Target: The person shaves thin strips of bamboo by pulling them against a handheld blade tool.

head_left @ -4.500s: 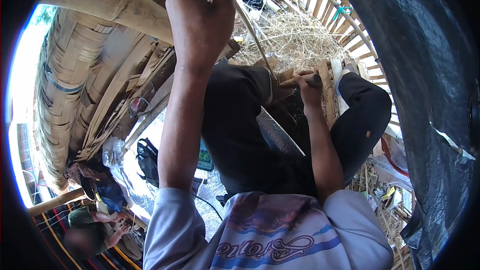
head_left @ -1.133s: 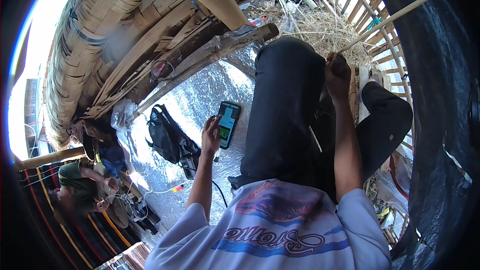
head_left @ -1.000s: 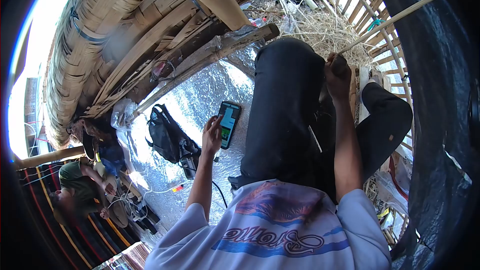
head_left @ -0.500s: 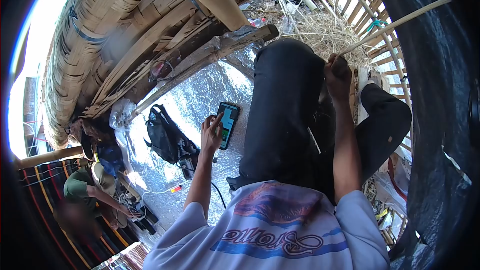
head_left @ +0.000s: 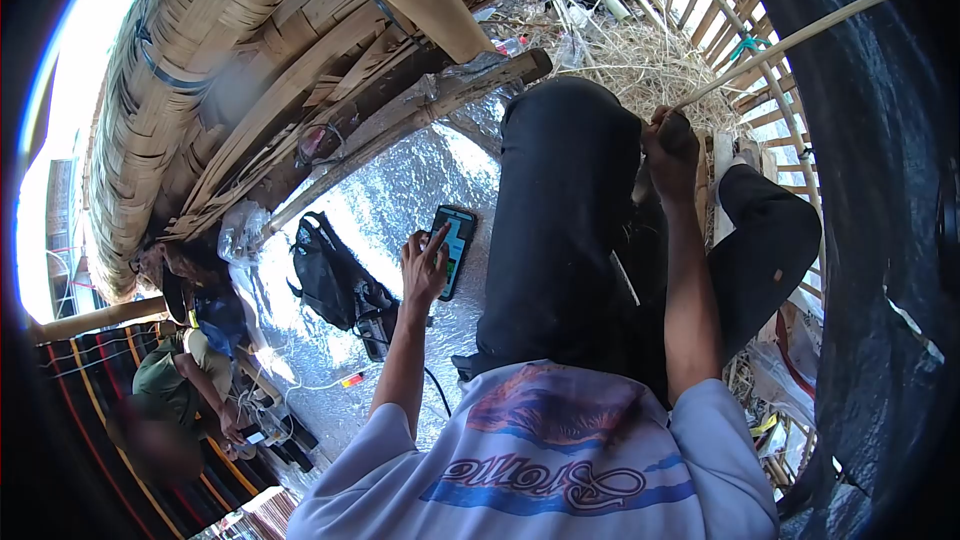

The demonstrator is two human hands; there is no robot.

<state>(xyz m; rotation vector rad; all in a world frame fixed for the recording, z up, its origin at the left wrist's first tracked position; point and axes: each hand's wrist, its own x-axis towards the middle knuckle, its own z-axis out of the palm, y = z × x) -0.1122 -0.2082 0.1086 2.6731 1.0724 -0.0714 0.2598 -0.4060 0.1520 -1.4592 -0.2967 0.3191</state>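
My left hand (head_left: pixel 424 268) is open, its fingers stretched over a smartphone (head_left: pixel 459 240) that lies on the silver sheet (head_left: pixel 390 165). A fingertip rests on or just above the lit screen. My right hand (head_left: pixel 672 152) is closed beside my raised knee, on the near end of a thin bamboo stick (head_left: pixel 790 43). The stick slants up to the right, past the slatted wall. Shadow hides part of the grip. Left of the phone lies a black bag (head_left: pixel 335 275), with a dark boxy device (head_left: pixel 376 330) at its lower end.
A woven bamboo wall (head_left: pixel 190 110) and a wooden beam (head_left: pixel 420 110) border the sheet. Dry straw (head_left: pixel 640 65) lies beyond my knee, near a slatted bamboo wall (head_left: pixel 735 10). At lower left, another person (head_left: pixel 175 380) bends over cables, holding a small device with a bright screen (head_left: pixel 254 435).
The phone's screen content looks different, and my left hand stays over it. The other person's arm has shifted, and a bright-screened device now shows at their hand. My right hand has barely moved.
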